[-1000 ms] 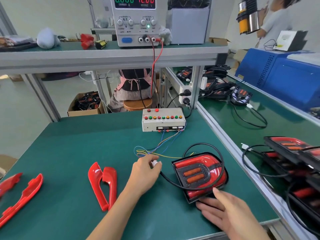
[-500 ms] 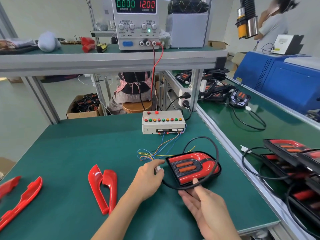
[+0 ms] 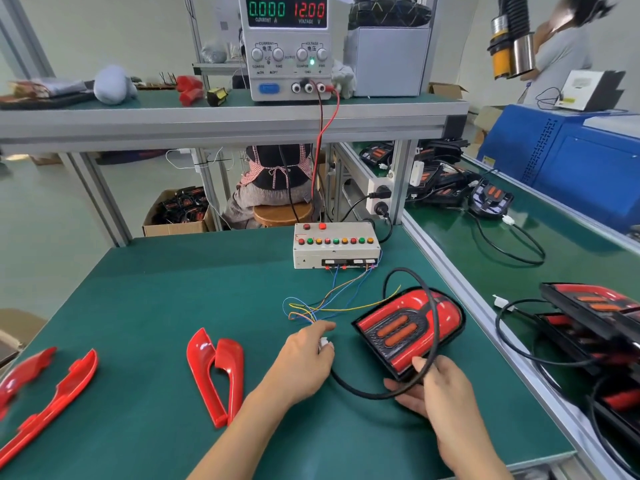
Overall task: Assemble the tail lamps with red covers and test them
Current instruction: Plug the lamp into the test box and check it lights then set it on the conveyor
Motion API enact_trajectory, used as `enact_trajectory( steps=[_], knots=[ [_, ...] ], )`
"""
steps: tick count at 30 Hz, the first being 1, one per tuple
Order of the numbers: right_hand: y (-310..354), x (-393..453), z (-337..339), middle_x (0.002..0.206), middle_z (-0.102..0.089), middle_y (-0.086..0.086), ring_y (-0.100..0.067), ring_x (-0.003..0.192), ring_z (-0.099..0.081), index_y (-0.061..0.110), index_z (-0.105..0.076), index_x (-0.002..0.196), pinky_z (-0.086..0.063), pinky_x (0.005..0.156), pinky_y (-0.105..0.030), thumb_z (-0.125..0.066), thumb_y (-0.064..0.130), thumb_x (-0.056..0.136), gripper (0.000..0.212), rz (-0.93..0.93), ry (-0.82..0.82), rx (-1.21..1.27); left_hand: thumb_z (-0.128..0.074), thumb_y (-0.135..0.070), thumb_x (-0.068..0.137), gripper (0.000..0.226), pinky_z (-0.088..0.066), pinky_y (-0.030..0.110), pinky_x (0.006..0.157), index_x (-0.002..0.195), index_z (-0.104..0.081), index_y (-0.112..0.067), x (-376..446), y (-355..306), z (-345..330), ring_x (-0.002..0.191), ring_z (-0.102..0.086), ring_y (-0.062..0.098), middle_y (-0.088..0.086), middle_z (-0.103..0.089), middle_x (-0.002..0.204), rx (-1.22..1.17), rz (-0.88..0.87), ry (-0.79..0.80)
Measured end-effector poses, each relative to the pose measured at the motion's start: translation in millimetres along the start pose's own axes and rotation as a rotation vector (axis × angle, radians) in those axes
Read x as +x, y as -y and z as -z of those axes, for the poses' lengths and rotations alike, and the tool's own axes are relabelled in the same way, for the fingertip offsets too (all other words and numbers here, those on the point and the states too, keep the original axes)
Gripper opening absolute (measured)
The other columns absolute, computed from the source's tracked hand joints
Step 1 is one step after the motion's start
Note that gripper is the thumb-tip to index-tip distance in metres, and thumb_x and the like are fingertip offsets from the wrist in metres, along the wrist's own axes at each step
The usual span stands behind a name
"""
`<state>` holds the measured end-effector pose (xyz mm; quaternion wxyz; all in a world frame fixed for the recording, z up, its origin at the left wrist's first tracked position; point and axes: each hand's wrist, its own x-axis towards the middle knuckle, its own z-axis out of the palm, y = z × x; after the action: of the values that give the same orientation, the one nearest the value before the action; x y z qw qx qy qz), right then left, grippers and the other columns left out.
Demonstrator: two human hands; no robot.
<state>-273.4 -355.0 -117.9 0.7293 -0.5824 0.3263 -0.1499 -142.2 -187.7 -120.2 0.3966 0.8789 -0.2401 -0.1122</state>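
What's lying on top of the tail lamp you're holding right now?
A loop of black cable crosses the tail lamp, over its red cover. The right hand grips the near edge, thumb on top. The near corner under that hand is hidden.

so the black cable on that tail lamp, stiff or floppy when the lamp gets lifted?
Likely semi-stiff: the black cable holds a springy arc over the tail lamp instead of lying flat. It will probably trail and drag, since the left hand pinches the white connector at its end. It looks light; the right hand tilts the lamp regardless.
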Motion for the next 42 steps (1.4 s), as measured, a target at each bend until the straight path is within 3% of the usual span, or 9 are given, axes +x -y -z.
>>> enact_trajectory(
  steps=[5, 9, 12, 15, 20, 24, 30, 36, 42],
  knots=[
    [6.3, 12.6, 31.5, 0.104, -0.078, -0.017, -0.039, 0.087, -0.077, 0.010, -0.067, 0.117, -0.062, 0.064, -0.030, -0.046, 0.006, 0.106, 0.025, 0.039, 0.246, -0.048, -0.044, -0.023, 0.104, 0.043, -0.038, 0.027, 0.080, 0.147, -0.043, -0.025, -1.6, -5.1, -4.1, 0.097, -0.056, 0.022, 0.002, -0.065, 0.102, 0.005, -0.048, 0.017],
    [9.7, 16.4, 43.4, 0.109, -0.074, -0.027, -0.035, 0.087, -0.075, 0.007, -0.070, 0.121, -0.062, 0.067, -0.032, -0.057, 0.023, 0.094, 0.035, -0.003, 0.408, 0.000, -0.043, -0.021, 0.105, 0.043, -0.034, 0.024, 0.078, 0.149, -0.040, -0.022, -7.2, -8.7, -2.4, 0.089, -0.050, 0.013, -0.016, -0.055, 0.083, 0.009, -0.093, 0.023],
    [11.1, 18.3, 46.3, 0.110, -0.073, -0.029, -0.030, 0.081, -0.073, 0.010, -0.075, 0.116, -0.061, 0.064, -0.031, -0.056, 0.021, 0.093, 0.032, -0.013, 0.467, 0.032, -0.043, -0.018, 0.105, 0.046, -0.036, 0.025, 0.081, 0.151, -0.036, -0.022, -12.5, -11.2, 0.7, 0.086, -0.051, 0.008, -0.018, -0.056, 0.082, 0.045, -0.129, 0.035],
    [11.0, 19.3, 49.3, 0.108, -0.074, -0.026, -0.025, 0.079, -0.071, 0.008, -0.076, 0.116, -0.059, 0.061, -0.029, -0.054, 0.022, 0.096, 0.033, 0.001, 0.507, 0.028, -0.041, -0.020, 0.105, 0.050, -0.045, 0.038, 0.091, 0.153, -0.028, -0.026, -15.6, -13.1, 5.7, 0.098, -0.058, 0.022, -0.004, -0.065, 0.097, 0.124, -0.133, 0.017],
    [5.0, 18.8, 51.7, 0.115, -0.073, -0.025, -0.033, 0.090, -0.070, 0.009, -0.071, 0.127, -0.061, 0.073, -0.037, -0.050, 0.022, 0.100, 0.037, 0.063, 0.503, 0.049, -0.032, -0.029, 0.106, 0.059, -0.049, 0.045, 0.087, 0.159, -0.006, -0.033, -18.9, -17.7, 13.0, 0.102, -0.061, 0.035, 0.006, -0.061, 0.115, 0.489, -0.072, 0.026],
    [3.7, 19.2, 51.0, 0.105, -0.072, -0.031, -0.038, 0.077, -0.069, 0.010, -0.070, 0.123, -0.060, 0.065, -0.033, -0.052, 0.024, 0.090, 0.040, 0.096, 0.450, 0.081, -0.032, -0.034, 0.106, 0.046, -0.048, 0.040, 0.080, 0.151, -0.023, -0.036, -17.3, -26.2, 27.6, 0.104, -0.062, 0.037, 0.005, -0.066, 0.114, 0.655, -0.005, 0.010],
    [-3.0, 27.4, 51.5, 0.106, -0.074, -0.028, -0.034, 0.079, -0.070, 0.013, -0.067, 0.130, -0.060, 0.066, -0.034, -0.053, 0.024, 0.092, 0.042, 0.131, 0.434, 0.050, -0.052, -0.021, 0.097, 0.012, -0.042, 0.035, 0.063, 0.100, -0.064, -0.020, 27.6, -29.7, 59.2, 0.080, -0.063, 0.033, 0.001, -0.070, 0.083, 0.351, -0.043, -0.496],
    [-16.5, 32.2, 51.8, 0.103, -0.077, -0.021, -0.049, 0.087, -0.070, 0.038, -0.073, 0.123, -0.057, 0.082, -0.067, -0.056, 0.034, 0.089, 0.039, 0.191, 0.334, -0.039, -0.049, -0.008, 0.098, 0.032, -0.040, 0.026, 0.084, 0.124, -0.067, -0.011, 107.7, -7.3, 65.2, 0.109, -0.061, 0.027, 0.009, -0.066, 0.116, 0.261, -0.064, -0.358],
    [-13.2, 32.0, 49.8, 0.093, -0.079, -0.015, -0.045, 0.076, -0.073, 0.055, -0.066, 0.123, -0.058, 0.069, -0.047, -0.055, 0.042, 0.087, 0.039, 0.230, 0.317, -0.142, -0.044, -0.003, 0.098, 0.049, -0.039, 0.040, 0.108, 0.146, -0.048, -0.007, 150.3, 8.0, 67.0, 0.128, -0.048, 0.034, 0.014, -0.050, 0.141, 0.442, -0.086, -0.246]
  ],
)
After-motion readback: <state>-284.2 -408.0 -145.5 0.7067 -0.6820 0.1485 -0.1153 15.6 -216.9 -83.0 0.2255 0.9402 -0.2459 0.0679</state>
